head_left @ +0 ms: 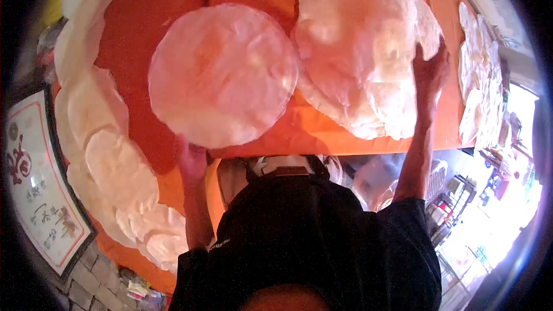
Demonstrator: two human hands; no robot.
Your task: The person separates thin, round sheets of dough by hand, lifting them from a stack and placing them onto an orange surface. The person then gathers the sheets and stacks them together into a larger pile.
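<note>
Left hand (193, 161) half hidden under round sheet (223, 75); right hand (429, 72) on stack (360, 52).

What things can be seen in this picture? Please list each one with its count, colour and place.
single round sheet: one, pale pink-white, centre, on left hand
stack of round sheets: one pile, pale white, upper right, on orange cloth
orange cloth: one, orange, covers the table
overlapping sheets: many, white, left edge
smaller sheets: several, white, far right
framed sign: one, white and red, lower left
left hand: under the single sheet's edge
right hand: on the stack's right edge
</note>
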